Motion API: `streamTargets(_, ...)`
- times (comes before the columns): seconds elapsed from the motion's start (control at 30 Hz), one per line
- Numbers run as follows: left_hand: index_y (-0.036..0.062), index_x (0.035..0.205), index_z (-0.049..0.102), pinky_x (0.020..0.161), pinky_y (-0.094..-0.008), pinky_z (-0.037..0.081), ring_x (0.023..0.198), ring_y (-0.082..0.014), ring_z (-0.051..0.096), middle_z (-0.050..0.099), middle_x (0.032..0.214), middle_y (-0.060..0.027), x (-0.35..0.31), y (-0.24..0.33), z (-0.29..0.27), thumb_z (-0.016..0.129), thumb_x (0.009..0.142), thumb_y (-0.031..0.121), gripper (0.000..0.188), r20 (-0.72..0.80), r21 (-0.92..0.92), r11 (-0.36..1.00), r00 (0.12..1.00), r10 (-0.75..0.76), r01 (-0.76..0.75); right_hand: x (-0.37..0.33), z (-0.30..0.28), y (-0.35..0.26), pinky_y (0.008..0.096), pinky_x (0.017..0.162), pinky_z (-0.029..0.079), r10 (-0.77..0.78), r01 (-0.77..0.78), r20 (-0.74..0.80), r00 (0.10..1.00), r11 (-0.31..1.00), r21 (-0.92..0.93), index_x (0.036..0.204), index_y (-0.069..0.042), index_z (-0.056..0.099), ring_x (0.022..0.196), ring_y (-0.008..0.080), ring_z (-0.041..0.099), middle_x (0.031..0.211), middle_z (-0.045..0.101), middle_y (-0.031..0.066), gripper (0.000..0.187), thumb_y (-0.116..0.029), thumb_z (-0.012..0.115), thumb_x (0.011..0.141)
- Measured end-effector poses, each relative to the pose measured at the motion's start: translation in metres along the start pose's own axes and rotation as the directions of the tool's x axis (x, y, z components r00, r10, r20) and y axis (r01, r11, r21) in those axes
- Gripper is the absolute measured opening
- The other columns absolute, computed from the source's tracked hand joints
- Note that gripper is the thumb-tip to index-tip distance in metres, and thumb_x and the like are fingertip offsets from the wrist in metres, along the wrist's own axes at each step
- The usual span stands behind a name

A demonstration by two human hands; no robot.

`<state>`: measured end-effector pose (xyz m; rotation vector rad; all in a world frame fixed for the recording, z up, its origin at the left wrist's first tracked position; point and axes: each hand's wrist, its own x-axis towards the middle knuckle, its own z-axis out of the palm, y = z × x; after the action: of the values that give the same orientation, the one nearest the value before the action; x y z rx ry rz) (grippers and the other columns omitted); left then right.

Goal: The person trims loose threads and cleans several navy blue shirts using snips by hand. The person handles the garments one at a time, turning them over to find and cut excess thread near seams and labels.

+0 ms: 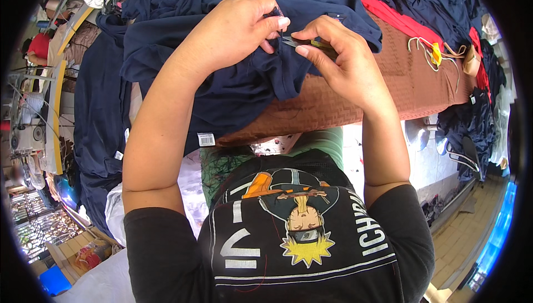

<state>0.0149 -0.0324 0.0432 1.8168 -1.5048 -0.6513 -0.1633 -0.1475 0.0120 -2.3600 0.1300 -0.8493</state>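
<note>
A navy blue garment (222, 92) lies spread over the table before me, its lower edge hanging toward my lap with a white label (206, 139) on it. My left hand (250, 25) pinches a raised edge of this garment between thumb and fingers. Close to its right, my right hand (338, 47) is closed around small thread snips (316, 43). The pointed metal blades reach left to the cloth just beside my left fingertips. Whether the blades are touching the fabric or a thread, I cannot tell.
More navy garments (438, 3) are heaped behind and left. A brown textured cloth (400, 75) covers the table. On it lie a red strip (388, 8) and pale cords with a yellow piece (436, 56). A sewing machine (34, 136) stands far left; a person in red (40, 47) sits beyond.
</note>
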Motion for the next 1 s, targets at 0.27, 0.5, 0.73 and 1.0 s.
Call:
streamTargets(0.27,-0.0023,0.098,0.06,0.071,-0.0279,0.056,0.078,-0.0124,0.064,0.064,0.084,-0.0056,-0.002,0.002,0.001,0.055,0.098,0.018,0.021,-0.004,-0.01,1.0,1.0,0.021,-0.021,0.003,0.001,-0.008,0.0382,0.066,0.047,0.033,-0.03,0.032,0.999,0.997,-0.071,0.094,-0.004,0.061,0.076,0.0328,0.061,0.085,0.061,0.0112,0.016,-0.011,0.068,0.082)
streamTargets(0.5,-0.0019,0.097,0.059,0.071,-0.0282,0.056,0.078,-0.0124,0.063,0.062,0.083,-0.0057,-0.003,0.003,0.002,0.055,0.098,0.018,0.02,-0.022,-0.046,0.999,1.0,0.012,-0.013,0.0,-0.003,0.001,0.0364,0.063,0.046,0.015,-0.016,0.01,1.0,0.999,0.03,0.092,-0.002,0.062,0.069,0.03,0.059,0.079,0.061,0.0128,0.013,-0.01,0.068,0.083)
streamTargets(0.73,-0.002,0.097,0.059,0.071,-0.0281,0.056,0.078,-0.0125,0.063,0.062,0.084,-0.006,-0.003,0.004,0.002,0.054,0.098,0.018,0.021,-0.02,-0.04,0.999,1.0,0.014,-0.015,0.004,0.002,0.0,0.0356,0.062,0.045,0.052,-0.054,0.026,0.998,0.995,0.082,0.092,-0.001,0.062,0.067,0.0283,0.058,0.078,0.061,0.013,0.014,-0.01,0.068,0.083)
streamTargets(1.0,-0.0031,0.098,0.058,0.072,-0.0282,0.056,0.082,-0.0146,0.067,0.065,0.087,-0.0079,-0.003,0.003,0.002,0.053,0.099,0.017,0.021,-0.043,-0.039,0.999,0.999,0.027,-0.028,0.002,0.001,0.002,0.032,0.063,0.047,0.156,-0.157,0.02,0.988,0.979,0.13,0.096,-0.003,0.063,0.068,0.0194,0.059,0.079,0.063,0.0085,0.019,-0.013,0.072,0.082)
